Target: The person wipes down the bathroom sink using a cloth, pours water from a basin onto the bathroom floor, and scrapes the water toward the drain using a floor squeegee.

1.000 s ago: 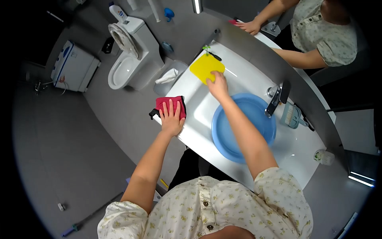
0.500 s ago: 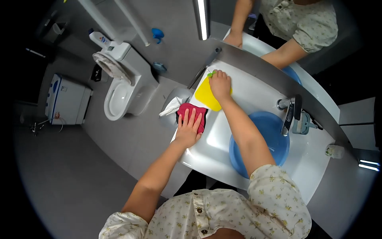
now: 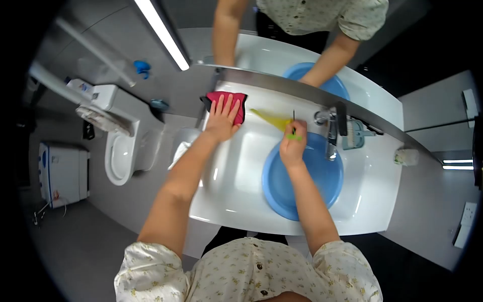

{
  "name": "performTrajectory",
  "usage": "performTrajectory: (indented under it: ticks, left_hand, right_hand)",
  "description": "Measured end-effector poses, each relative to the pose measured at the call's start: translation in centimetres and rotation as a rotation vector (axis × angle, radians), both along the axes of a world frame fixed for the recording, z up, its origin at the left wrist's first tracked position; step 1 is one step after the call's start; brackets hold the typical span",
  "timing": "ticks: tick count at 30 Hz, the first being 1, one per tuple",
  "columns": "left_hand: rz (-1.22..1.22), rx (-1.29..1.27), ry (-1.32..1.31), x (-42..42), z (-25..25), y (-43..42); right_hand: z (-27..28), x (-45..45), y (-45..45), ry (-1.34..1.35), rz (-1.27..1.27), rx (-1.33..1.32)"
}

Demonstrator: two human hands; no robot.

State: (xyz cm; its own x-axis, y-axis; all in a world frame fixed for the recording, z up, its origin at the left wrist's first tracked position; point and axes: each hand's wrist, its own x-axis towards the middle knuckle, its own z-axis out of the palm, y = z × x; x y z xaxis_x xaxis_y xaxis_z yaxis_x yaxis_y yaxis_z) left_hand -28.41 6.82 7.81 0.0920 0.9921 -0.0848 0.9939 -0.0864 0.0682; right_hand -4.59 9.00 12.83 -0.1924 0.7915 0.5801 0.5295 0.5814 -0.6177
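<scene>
My left hand (image 3: 223, 117) lies flat with fingers spread on a red cloth (image 3: 239, 99) with a dark edge, at the back left corner of the white sink (image 3: 246, 173). My right hand (image 3: 293, 147), fingers closed, grips a flat yellow board (image 3: 271, 119) by its green end. The board is tilted and blurred, and a thin dark piece sticks up beside the fingers. Below this hand a blue basin (image 3: 273, 178) stands in the sink, partly hidden by my forearm.
The faucet (image 3: 332, 132) rises at the basin's back right, beside a grey-blue brush (image 3: 354, 135). A jar (image 3: 406, 157) stands at the right end. A mirror runs behind the sink. Left are a bin with white tissue (image 3: 180, 152), a toilet (image 3: 121, 156) and a white machine (image 3: 64, 171).
The yellow board has been lifted off the sink's left ledge and moved right, tilted, in my right hand. My left hand and the red cloth have slid back along that ledge. The view has shifted.
</scene>
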Motion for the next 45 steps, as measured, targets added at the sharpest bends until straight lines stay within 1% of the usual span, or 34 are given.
performTrajectory:
  ticks: [2,3,5,7,10,13,14,15,18,20,25,27,28,30,31,32,34,35,37,38,40,41,43,44,45]
  left_hand:
    - [-0.197,0.047,0.062,0.3,0.4,2.4]
    - [-0.271,0.058,0.064,1.0,0.6,3.4]
    - [-0.391,0.089,-0.029,3.6,0.1,5.5]
    - [-0.487,0.057,-0.058,7.2,-0.6,7.2]
    - [-0.562,0.033,-0.048,12.6,-0.5,8.8]
    - [-0.604,-0.02,-0.058,15.8,-0.1,9.8]
    - [-0.628,-0.05,0.013,16.8,0.2,10.1]
    - [-0.608,-0.075,0.011,17.2,0.6,10.1]
    - [-0.619,-0.027,-0.029,16.2,0.5,10.0]
    - [-0.703,-0.107,-0.146,15.3,0.1,9.5]
    - [-0.565,-0.072,-0.144,8.6,1.9,3.0]
    - [-0.42,-0.014,0.027,5.4,1.8,0.0]
    - [-0.408,-0.016,0.04,3.8,1.4,-1.6]
    - [-0.152,0.083,0.055,1.5,0.3,-4.8]
    - [-0.146,0.079,0.067,1.3,0.5,-6.1]
    - [-0.097,0.107,0.011,1.3,0.7,-7.2]
    - [-0.008,0.157,-0.052,2.0,0.6,-9.3]
    - [0.011,0.166,-0.077,2.5,0.3,-10.4]
    - [-0.009,0.131,-0.081,3.5,0.6,-12.8]
    - [-0.017,0.1,-0.088,4.1,0.9,-14.1]
    - [-0.02,0.052,-0.091,5.1,1.5,-16.5]
    - [-0.028,0.041,-0.109,5.6,1.9,-17.7]
    - [-0.055,0.062,-0.049,6.5,1.3,-19.5]
    - [-0.051,0.061,-0.052,6.6,1.0,-19.9]
    - [-0.053,0.106,-0.059,6.8,0.7,-20.3]
  right_hand:
    - [0.8,2.0,-1.6,0.089,-0.002,0.085]
    - [1.3,2.7,-2.1,0.075,-0.013,0.088]
    - [2.0,3.9,-2.9,0.167,-0.027,0.051]
    - [2.3,4.7,-2.9,0.152,-0.047,0.067]
    - [2.7,5.5,-2.8,0.178,-0.083,0.058]
    - [3.3,5.9,-2.8,0.167,-0.08,0.055]
    - [3.5,5.9,-2.9,0.155,-0.087,0.056]
    - [3.8,5.9,-2.9,0.142,-0.091,0.056]
    - [3.8,5.3,-3.0,0.184,-0.097,0.023]
    - [4.0,4.8,-2.8,0.195,-0.091,0.001]
    - [5.9,1.2,-1.6,0.15,-0.05,-0.003]
    - [5.1,-0.9,-0.4,0.156,0.051,-0.019]
    - [4.8,-2.0,0.1,0.136,0.081,-0.001]
    - [4.2,-4.3,1.2,0.109,0.123,-0.053]
    - [3.8,-5.5,1.7,0.069,0.154,-0.106]
    - [3.1,-7.0,2.6,0.08,0.158,-0.109]
    - [1.2,-10.1,4.3,-0.026,0.186,-0.111]
    - [0.3,-11.6,5.1,-0.017,0.188,-0.11]
    - [-1.9,-14.1,6.4,0.028,0.173,-0.233]
    - [-3.2,-15.1,6.8,0.035,0.177,-0.236]
    - [-6.1,-16.2,7.3,0.183,0.219,-0.357]
    - [-7.2,-16.2,7.0,0.185,0.221,-0.362]
    - [-7.6,-15.9,6.3,0.074,0.297,-0.169]
    - [-7.8,-15.9,6.1,0.071,0.3,-0.171]
    - [-6.9,-15.7,5.8,0.075,0.254,-0.305]
